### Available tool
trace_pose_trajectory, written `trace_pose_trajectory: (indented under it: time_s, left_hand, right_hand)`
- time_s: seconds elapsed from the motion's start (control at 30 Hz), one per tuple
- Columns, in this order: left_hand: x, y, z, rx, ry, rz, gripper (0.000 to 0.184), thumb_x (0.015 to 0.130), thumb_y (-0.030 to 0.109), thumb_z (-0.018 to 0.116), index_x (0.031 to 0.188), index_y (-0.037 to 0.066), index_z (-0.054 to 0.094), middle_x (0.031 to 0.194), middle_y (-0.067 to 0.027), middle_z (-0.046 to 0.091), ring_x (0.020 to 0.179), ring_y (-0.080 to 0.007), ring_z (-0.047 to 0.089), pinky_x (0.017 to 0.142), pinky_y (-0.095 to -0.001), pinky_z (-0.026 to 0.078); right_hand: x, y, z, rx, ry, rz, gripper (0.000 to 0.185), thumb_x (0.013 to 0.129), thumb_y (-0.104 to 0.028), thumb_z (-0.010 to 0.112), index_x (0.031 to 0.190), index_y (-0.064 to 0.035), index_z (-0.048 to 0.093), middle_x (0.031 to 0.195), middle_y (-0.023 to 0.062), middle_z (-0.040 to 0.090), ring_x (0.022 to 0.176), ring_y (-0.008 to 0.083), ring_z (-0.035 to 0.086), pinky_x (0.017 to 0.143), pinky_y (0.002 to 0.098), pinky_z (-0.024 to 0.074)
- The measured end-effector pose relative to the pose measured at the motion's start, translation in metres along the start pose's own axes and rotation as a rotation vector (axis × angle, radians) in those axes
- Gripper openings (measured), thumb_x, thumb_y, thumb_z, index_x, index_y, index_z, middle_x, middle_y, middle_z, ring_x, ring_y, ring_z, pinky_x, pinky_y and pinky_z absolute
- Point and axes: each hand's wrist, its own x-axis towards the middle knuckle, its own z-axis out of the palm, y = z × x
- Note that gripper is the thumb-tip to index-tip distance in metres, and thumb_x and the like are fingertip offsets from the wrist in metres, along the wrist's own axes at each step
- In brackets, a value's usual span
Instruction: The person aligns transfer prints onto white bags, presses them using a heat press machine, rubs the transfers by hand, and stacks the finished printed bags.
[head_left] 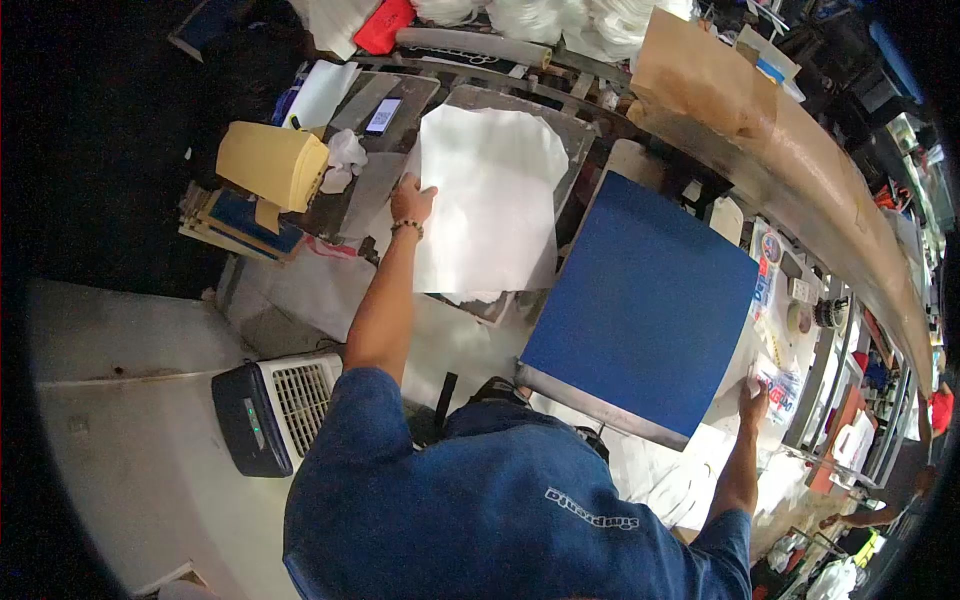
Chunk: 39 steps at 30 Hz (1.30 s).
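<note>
My left hand is closed at the left edge of a large white sheet, with the thumb lying over it. The sheet covers most of a grey flat board, and its upper right corner is uneven. To the right, a blue rectangular panel lies on another board with a pale front edge. My right hand is beyond that panel, with its fingers closed on a small white sheet printed with red and blue lettering. Part of that sheet is hidden by the fingers.
A phone and crumpled white paper lie left of the white sheet. A yellow box stands farther left. Brown paper covers a long curved rail at the back right. A vented appliance stands at lower left. Another person's arm shows at far right.
</note>
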Motion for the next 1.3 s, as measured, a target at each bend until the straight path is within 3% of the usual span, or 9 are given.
trace_pose_trajectory:
  time_s: [0.23,0.5,0.57,0.63,0.87,1.03,1.1,1.13,1.3]
  left_hand:
    - [-0.115,0.059,-0.100,-0.482,0.215,0.403,0.036,0.086,0.015,0.077,0.114,-0.004,0.064,0.099,-0.0193,0.071,0.085,-0.0276,0.067,0.083,-0.0391,0.052]
    - [-0.285,0.089,-0.277,-0.051,-0.129,0.471,0.016,0.093,0.008,0.070,0.101,-0.006,0.069,0.084,-0.0169,0.069,0.073,-0.0139,0.059,0.068,-0.0297,0.049]
    - [-0.316,0.082,-0.296,-0.188,-0.014,0.540,0.014,0.088,0.005,0.074,0.096,-0.006,0.069,0.080,-0.0161,0.067,0.067,-0.0179,0.058,0.066,-0.0302,0.049]
    - [-0.340,0.076,-0.315,-0.013,-0.052,0.553,0.020,0.082,0.003,0.077,0.098,-0.007,0.068,0.079,-0.0155,0.067,0.067,-0.0208,0.060,0.066,-0.0315,0.049]
    - [-0.401,0.100,-0.326,-0.067,-0.465,0.579,0.037,0.082,0.024,0.082,0.097,-0.006,0.069,0.076,-0.0135,0.066,0.070,-0.0203,0.063,0.066,-0.0331,0.050]
    - [-0.376,0.115,-0.262,-0.088,-0.549,0.608,0.043,0.087,0.036,0.078,0.101,-0.005,0.069,0.085,-0.0077,0.071,0.078,-0.0144,0.063,0.071,-0.0287,0.049]
    - [-0.376,0.138,-0.191,-0.567,-0.524,0.490,0.033,0.090,0.029,0.076,0.093,-0.003,0.066,0.080,0.0000,0.062,0.074,-0.0097,0.053,0.066,-0.0255,0.041]
    - [-0.350,0.130,-0.155,-0.369,-0.498,0.576,0.025,0.092,0.020,0.073,0.085,0.000,0.061,0.076,0.0048,0.049,0.072,-0.0069,0.042,0.062,-0.0264,0.034]
    - [-0.327,0.173,0.016,-0.790,-0.513,0.559,0.037,0.094,0.021,0.073,0.072,0.004,0.049,0.067,0.0082,0.039,0.063,-0.0061,0.033,0.055,-0.0274,0.028]
  right_hand:
    - [-0.011,-0.017,-0.006,-0.017,0.059,-0.028,0.059,0.084,-0.036,0.076,0.128,-0.0010,0.059,0.128,0.0248,0.062,0.121,0.0433,0.057,0.104,0.0483,0.0458]
    - [-0.003,0.003,0.010,0.035,0.104,-0.054,0.045,0.098,-0.039,0.057,0.123,-0.0020,0.062,0.121,0.0256,0.064,0.110,0.0429,0.062,0.094,0.0503,0.0502]
    - [-0.001,0.027,0.023,-0.054,0.211,-0.228,0.035,0.098,-0.026,0.056,0.124,-0.0029,0.062,0.107,0.0255,0.069,0.103,0.0462,0.064,0.088,0.0535,0.0508]
    - [0.003,0.029,0.015,-0.007,0.091,-0.035,0.028,0.096,-0.023,0.057,0.116,-0.0039,0.064,0.104,0.0257,0.068,0.099,0.0476,0.064,0.084,0.0552,0.0507]
    - [-0.008,0.021,-0.037,0.268,0.342,0.125,0.031,0.090,-0.029,0.067,0.104,-0.0011,0.065,0.099,0.0238,0.070,0.095,0.0468,0.066,0.080,0.0512,0.0510]
    - [-0.029,0.026,-0.072,0.546,0.600,0.105,0.039,0.084,-0.029,0.079,0.104,0.0022,0.066,0.094,0.0156,0.074,0.085,0.0238,0.071,0.076,0.0376,0.0539]
    - [-0.056,0.005,-0.105,0.702,0.598,0.113,0.037,0.083,-0.025,0.082,0.103,0.0025,0.066,0.095,0.0139,0.074,0.087,0.0197,0.070,0.077,0.0341,0.0539]
    - [-0.066,-0.008,-0.119,0.871,0.602,0.111,0.036,0.081,-0.021,0.085,0.102,0.0028,0.067,0.096,0.0122,0.073,0.089,0.0156,0.069,0.078,0.0306,0.0540]
    - [-0.108,-0.059,-0.160,1.210,0.701,-0.021,0.031,0.080,-0.005,0.085,0.104,0.0058,0.068,0.099,0.0129,0.074,0.090,0.0196,0.070,0.087,0.0302,0.0551]
